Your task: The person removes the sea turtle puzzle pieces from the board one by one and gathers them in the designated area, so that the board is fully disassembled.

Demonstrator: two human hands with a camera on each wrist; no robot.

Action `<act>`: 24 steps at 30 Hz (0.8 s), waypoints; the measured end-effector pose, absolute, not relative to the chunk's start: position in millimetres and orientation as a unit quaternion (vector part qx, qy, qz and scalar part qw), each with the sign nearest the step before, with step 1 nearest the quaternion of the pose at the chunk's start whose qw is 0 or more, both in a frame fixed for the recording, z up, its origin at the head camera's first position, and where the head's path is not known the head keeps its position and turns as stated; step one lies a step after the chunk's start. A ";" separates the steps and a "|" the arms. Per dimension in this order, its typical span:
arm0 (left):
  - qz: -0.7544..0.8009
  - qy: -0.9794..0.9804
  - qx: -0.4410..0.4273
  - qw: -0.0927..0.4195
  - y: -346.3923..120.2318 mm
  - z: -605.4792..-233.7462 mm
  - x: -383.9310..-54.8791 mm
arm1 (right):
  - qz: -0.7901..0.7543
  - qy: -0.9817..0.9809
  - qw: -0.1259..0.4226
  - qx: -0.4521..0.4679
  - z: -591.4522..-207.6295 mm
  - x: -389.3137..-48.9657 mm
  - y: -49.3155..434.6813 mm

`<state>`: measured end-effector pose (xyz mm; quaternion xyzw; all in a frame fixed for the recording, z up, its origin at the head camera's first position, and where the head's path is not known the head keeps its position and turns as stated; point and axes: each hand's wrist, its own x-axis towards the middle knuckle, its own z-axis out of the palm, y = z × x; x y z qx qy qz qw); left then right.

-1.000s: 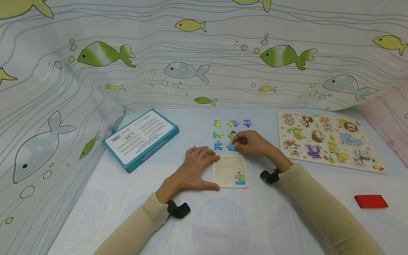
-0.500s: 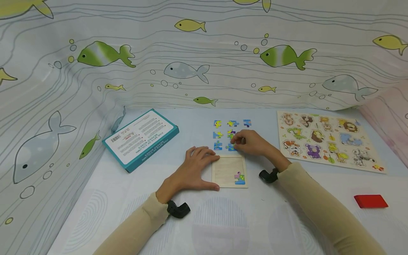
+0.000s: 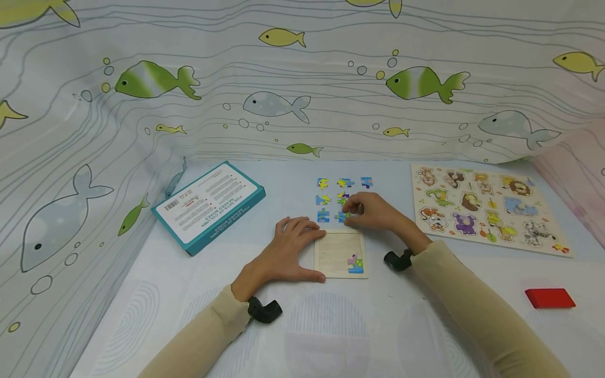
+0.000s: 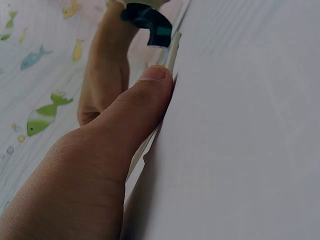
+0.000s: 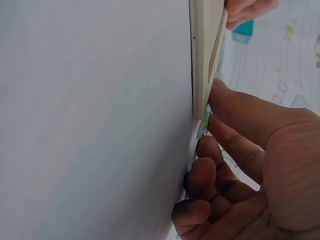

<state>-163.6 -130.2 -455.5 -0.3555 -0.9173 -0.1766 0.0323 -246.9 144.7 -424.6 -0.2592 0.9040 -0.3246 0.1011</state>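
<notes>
My left hand (image 3: 293, 251) spans the left side of a square wooden puzzle tray (image 3: 336, 249), thumb at its near corner and index finger at its far corner. Two joined puzzle pieces (image 3: 356, 265) with blue, green and pink print lie in the tray's lower right corner. Just beyond the tray, my right hand (image 3: 373, 211) pinches a blue-and-green puzzle piece (image 3: 340, 216), mostly covered by the fingers. In the right wrist view, the piece (image 5: 204, 125) shows between thumb and fingers beside the tray's edge. The left wrist view shows the left thumb (image 4: 135, 107) against the tray's side.
Several loose puzzle pieces (image 3: 323, 200) lie in rows behind the tray. A teal-edged box (image 3: 208, 205) is at the back left. An animal puzzle board (image 3: 477, 202) lies at the right, and a red block (image 3: 550, 298) nearer. A fish-print curtain (image 3: 331, 121) stands behind.
My right hand has shifted slightly left, and the piece at its fingertips moved a little left with it. The left hand and tray stay put.
</notes>
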 end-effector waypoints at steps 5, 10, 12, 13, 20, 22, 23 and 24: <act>-0.173 -0.918 -0.355 0.034 -130.0 -456.9 -164.4 | -0.328 0.904 0.099 -0.254 -423.6 -245.3 144.4; -0.171 -0.919 -0.355 0.030 -129.9 -457.4 -164.9 | -0.344 0.902 0.093 -0.245 -424.0 -243.4 148.1; -0.169 -0.919 -0.355 0.029 -130.0 -457.6 -165.0 | -0.351 0.899 0.095 -0.244 -424.8 -242.1 150.8; -0.168 -0.920 -0.354 0.027 -130.0 -457.6 -165.1 | -0.354 0.897 0.098 -0.246 -424.9 -241.1 152.4; -0.163 -0.921 -0.353 0.023 -129.5 -455.4 -165.0 | -0.364 0.866 0.140 -0.314 -424.6 -223.9 162.5; -0.163 -0.921 -0.354 0.023 -129.5 -454.6 -165.2 | -0.362 0.857 0.151 -0.334 -423.9 -217.5 162.9; -0.164 -0.921 -0.353 0.023 -129.6 -454.6 -165.2 | -0.360 0.854 0.154 -0.343 -423.8 -214.5 162.7; -0.163 -0.921 -0.352 0.022 -129.7 -454.6 -165.4 | -0.358 0.851 0.158 -0.350 -423.3 -211.6 162.3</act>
